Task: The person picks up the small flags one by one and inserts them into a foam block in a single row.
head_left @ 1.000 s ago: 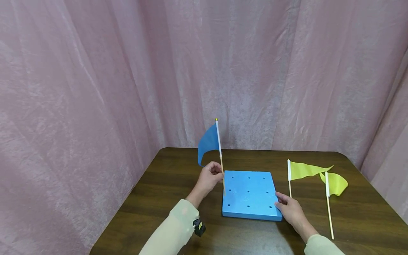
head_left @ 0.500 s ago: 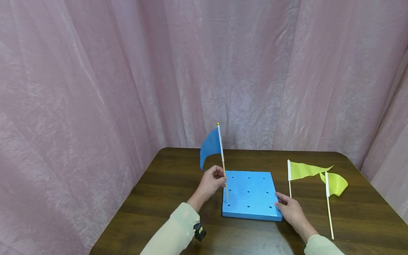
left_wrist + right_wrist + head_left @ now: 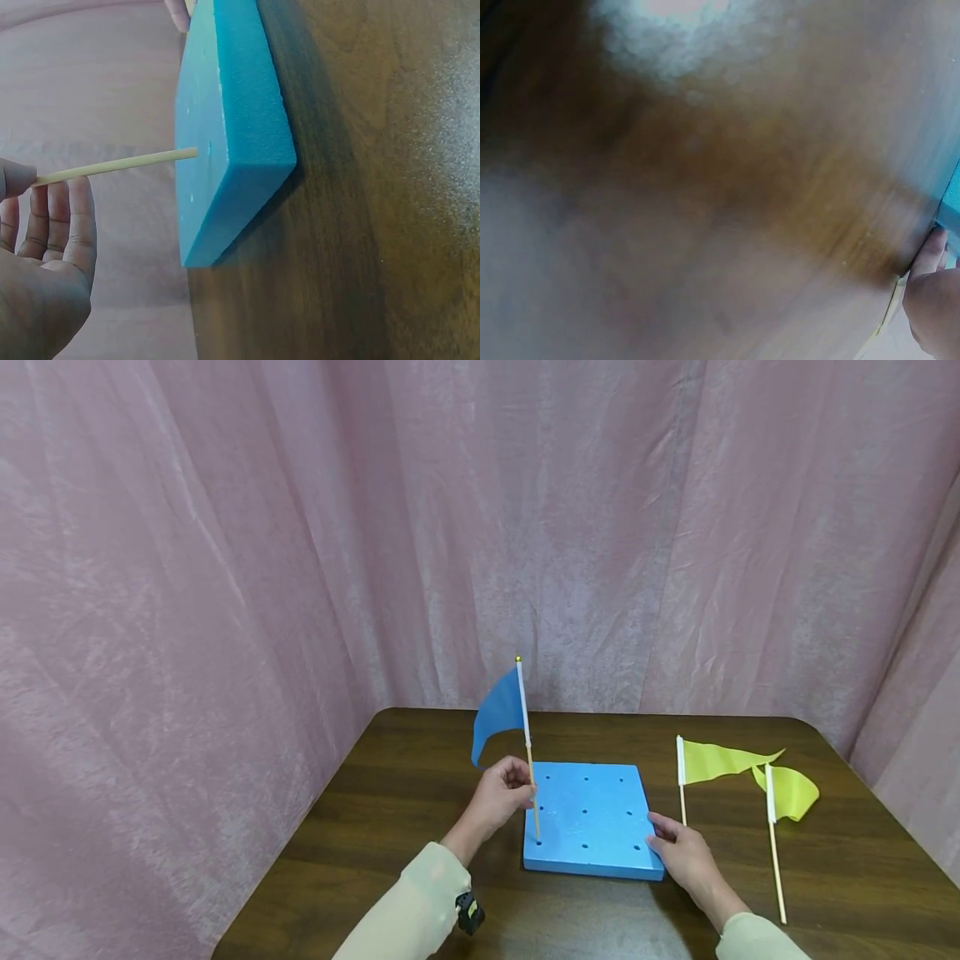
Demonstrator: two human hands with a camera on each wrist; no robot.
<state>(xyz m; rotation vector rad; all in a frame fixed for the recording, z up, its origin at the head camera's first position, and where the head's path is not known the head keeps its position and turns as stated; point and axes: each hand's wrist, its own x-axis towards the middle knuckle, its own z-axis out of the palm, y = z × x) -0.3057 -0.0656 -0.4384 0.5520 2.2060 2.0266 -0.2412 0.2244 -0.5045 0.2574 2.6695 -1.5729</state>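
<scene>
My left hand (image 3: pixel 497 792) pinches the thin wooden stick of a blue flag (image 3: pixel 501 708) between thumb and fingers. The flag has a white sleeve and a gold tip, and leans slightly left. Below it lies a light blue square board (image 3: pixel 607 793) with rows of small holes. In the head view the stick's lower end is right at the near-left hole (image 3: pixel 538 843). From the left wrist, the stick (image 3: pixel 127 162) reaches the board's top face close to a hole. My right hand (image 3: pixel 686 858) rests with extended fingers against the board's right edge.
Two yellow-green flags lie on the dark wooden table (image 3: pixel 360 852) to the right: one (image 3: pixel 723 762) farther back, its stick partly hidden by my right hand, and one (image 3: pixel 793 793) nearer the right side. A pink curtain (image 3: pixel 570 543) hangs behind the table.
My left hand has carried the blue flag down and slightly right, so the stick's lower end moved from the board's left edge to the near-left hole. The right hand stays put.
</scene>
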